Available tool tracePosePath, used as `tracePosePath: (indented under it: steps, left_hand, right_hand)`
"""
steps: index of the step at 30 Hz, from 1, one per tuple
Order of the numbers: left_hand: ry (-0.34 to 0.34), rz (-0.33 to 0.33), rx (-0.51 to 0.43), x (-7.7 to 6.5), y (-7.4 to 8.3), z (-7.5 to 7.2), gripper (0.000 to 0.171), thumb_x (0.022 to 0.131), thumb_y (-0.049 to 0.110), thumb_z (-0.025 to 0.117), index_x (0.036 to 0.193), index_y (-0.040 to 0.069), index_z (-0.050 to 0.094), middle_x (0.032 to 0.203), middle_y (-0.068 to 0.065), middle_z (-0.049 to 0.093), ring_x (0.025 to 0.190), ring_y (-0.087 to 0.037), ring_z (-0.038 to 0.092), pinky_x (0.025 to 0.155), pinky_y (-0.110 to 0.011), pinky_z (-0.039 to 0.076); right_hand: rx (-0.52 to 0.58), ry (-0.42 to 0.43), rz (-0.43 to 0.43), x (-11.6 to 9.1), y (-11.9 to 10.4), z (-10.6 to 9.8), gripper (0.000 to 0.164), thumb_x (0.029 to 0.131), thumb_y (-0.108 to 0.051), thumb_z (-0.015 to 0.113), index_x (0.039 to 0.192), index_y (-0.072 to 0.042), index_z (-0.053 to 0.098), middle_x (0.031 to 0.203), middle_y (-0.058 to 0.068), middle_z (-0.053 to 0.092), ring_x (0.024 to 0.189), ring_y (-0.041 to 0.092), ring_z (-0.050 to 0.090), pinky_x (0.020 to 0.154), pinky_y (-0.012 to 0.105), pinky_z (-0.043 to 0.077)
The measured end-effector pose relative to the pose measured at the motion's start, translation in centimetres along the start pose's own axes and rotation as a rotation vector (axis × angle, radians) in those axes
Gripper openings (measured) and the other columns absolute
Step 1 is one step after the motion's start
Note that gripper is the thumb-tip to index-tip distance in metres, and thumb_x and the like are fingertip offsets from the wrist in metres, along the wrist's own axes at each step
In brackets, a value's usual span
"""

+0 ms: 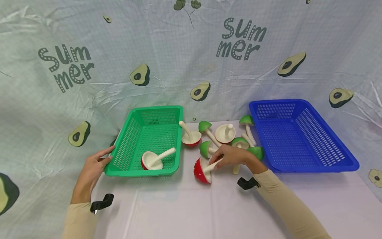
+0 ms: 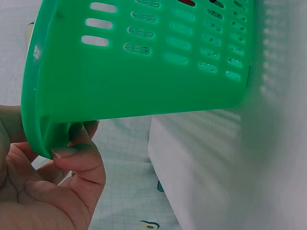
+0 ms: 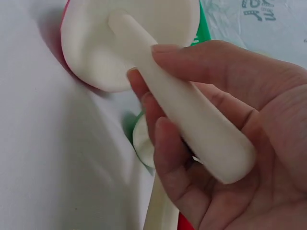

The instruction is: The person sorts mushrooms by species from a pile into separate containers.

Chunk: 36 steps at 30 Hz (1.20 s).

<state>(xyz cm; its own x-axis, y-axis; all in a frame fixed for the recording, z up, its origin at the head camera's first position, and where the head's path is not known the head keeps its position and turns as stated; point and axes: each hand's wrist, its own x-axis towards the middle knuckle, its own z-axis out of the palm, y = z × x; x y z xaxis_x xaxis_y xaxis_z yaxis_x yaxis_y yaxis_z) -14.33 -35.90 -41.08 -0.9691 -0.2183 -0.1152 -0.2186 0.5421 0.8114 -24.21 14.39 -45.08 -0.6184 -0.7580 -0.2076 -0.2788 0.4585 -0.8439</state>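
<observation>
My left hand (image 1: 91, 169) grips the rim of a green plastic basket (image 1: 143, 173) at its near left corner, and the left wrist view shows the fingers curled under the edge. One red-capped toy mushroom (image 1: 150, 161) lies in this basket with its white stem up. Right of the basket, my right hand (image 1: 235, 155) pinches the white stem of another red toy mushroom (image 1: 200, 172). Its dotted cap points left, low over the table. In the right wrist view the stem (image 3: 182, 105) lies between thumb and fingers.
Beyond the right hand lie several green-capped mushrooms (image 1: 205, 126) and two red ones (image 1: 191, 137), partly hidden by the hand. A blue basket (image 1: 298, 142) holding nothing stands at the right. A patterned cloth (image 1: 167, 49) hangs behind the table.
</observation>
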Motion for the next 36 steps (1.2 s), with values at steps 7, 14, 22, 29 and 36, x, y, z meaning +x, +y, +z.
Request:
tracePosePath:
  steps: [7,14,22,29,36]
  left_hand:
    - [-0.007,0.005,-0.008,0.1,-0.1,0.0,0.050,0.108,0.023,0.048,0.157,0.013,0.040,0.136,-0.025,0.053,0.090,-0.003,0.059,0.073,-0.020,0.051]
    - [-0.008,0.000,-0.004,0.2,0.0,-0.1,0.050,0.108,0.024,0.049,0.156,0.012,0.040,0.137,-0.025,0.052,0.089,-0.003,0.058,0.072,-0.021,0.051]
    - [-0.004,-0.001,-0.004,0.2,-0.1,-0.1,0.050,0.108,0.023,0.048,0.157,0.013,0.039,0.139,-0.026,0.051,0.091,-0.003,0.058,0.073,-0.020,0.050]
    - [-0.001,-0.011,0.006,0.2,-0.2,0.0,0.051,0.108,0.026,0.049,0.157,0.015,0.040,0.141,-0.024,0.050,0.094,-0.005,0.055,0.074,-0.018,0.048]
    - [0.009,0.001,0.007,0.4,-0.4,0.0,0.050,0.108,0.024,0.050,0.156,0.013,0.041,0.137,-0.024,0.052,0.091,-0.005,0.056,0.073,-0.019,0.049]
  right_hand:
    - [0.050,0.087,0.011,0.1,0.2,-0.1,0.024,0.079,-0.009,0.082,0.101,-0.016,0.083,0.094,0.000,0.077,0.082,0.017,0.059,0.074,0.031,0.048]
    - [0.084,0.151,0.020,0.4,0.4,-0.1,0.026,0.077,-0.008,0.085,0.102,-0.015,0.083,0.092,0.000,0.077,0.085,0.020,0.061,0.075,0.032,0.048]
    - [0.163,0.214,0.017,0.7,0.4,-0.1,0.028,0.078,-0.008,0.085,0.105,-0.011,0.082,0.090,0.003,0.075,0.082,0.019,0.063,0.072,0.029,0.050]
    - [0.205,0.247,-0.036,0.7,0.1,-0.2,0.028,0.079,-0.009,0.084,0.107,-0.009,0.081,0.102,0.003,0.075,0.091,0.021,0.064,0.077,0.030,0.050]
    - [0.201,0.251,-0.107,1.1,0.0,-0.3,0.026,0.082,-0.012,0.084,0.107,-0.013,0.081,0.099,0.003,0.077,0.087,0.020,0.065,0.073,0.028,0.050]
